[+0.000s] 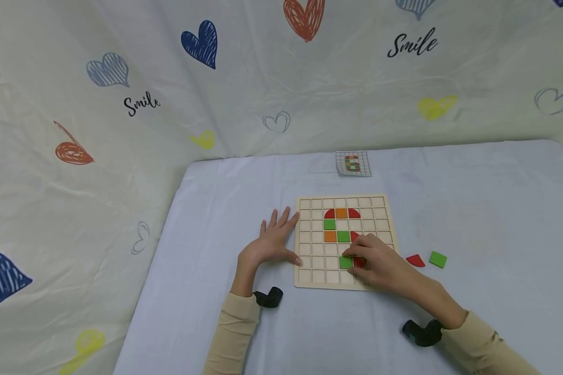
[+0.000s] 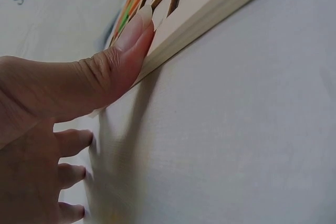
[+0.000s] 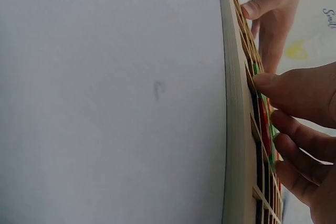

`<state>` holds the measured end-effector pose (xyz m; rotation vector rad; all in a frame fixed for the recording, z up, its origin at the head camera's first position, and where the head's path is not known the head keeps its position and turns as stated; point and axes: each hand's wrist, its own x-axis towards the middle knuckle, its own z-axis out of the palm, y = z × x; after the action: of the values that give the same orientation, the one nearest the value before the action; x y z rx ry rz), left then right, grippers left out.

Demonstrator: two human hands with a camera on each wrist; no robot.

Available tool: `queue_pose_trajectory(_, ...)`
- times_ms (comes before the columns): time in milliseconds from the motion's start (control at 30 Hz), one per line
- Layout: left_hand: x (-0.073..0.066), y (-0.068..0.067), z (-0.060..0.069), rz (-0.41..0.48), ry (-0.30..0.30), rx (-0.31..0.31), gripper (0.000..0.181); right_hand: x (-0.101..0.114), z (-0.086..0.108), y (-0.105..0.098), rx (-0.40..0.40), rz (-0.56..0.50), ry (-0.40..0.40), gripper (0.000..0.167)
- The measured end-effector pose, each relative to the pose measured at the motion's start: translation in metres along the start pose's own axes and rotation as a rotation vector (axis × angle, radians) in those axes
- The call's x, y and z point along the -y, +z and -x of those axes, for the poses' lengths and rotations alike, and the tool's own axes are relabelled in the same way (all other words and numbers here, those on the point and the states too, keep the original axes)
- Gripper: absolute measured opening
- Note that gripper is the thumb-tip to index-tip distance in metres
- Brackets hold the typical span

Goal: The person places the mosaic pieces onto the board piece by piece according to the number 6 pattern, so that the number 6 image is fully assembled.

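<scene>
A wooden grid board (image 1: 309,276) lies on the white-covered table with red, orange and green flat tiles in its cells. My right hand (image 1: 382,263) reaches over its lower right part, thumb and index finger pinching the edges of a green square tile (image 1: 345,262). A red curved tile (image 1: 359,261) beside it is partly under the fingers. My left hand (image 1: 274,242) spreads its fingers along the board's left edge. In the left wrist view the thumb (image 2: 131,35) rests on the board's rim. Part of the pattern is hidden by my right hand.
A red curved tile (image 1: 415,260) and a green square tile (image 1: 438,259) lie loose right of the board. Behind the board is a small pattern card (image 1: 353,164) with a grid. A cloth with printed hearts (image 1: 199,44) hangs behind the table.
</scene>
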<state>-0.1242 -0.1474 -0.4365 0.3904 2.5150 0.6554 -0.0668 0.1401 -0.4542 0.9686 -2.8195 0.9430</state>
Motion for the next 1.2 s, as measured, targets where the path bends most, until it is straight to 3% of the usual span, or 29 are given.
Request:
queue_pose_trajectory(300, 0.000, 0.000, 0.001, -0.002, -0.007, 0.002, 0.123, -0.007, 0.011, -0.003, -0.174, 0.021, -0.106, 0.033)
queue_pose_trajectory(633, 0.001, 0.002, 0.000, 0.002, -0.005, -0.005, 0.123, -0.017, 0.029, -0.015, -0.216, 0.083, -0.054, 0.039)
queue_pose_trajectory(933, 0.000, 0.001, 0.000, 0.006, 0.000, 0.000, 0.123, -0.032, 0.049, -0.029, -0.252, 0.059, -0.040, 0.042)
queue_pose_trajectory(1200, 0.003, 0.002, -0.001, 0.005, 0.004, 0.000, 0.122, -0.047, 0.066, -0.039, -0.263, 0.134, 0.021, 0.045)
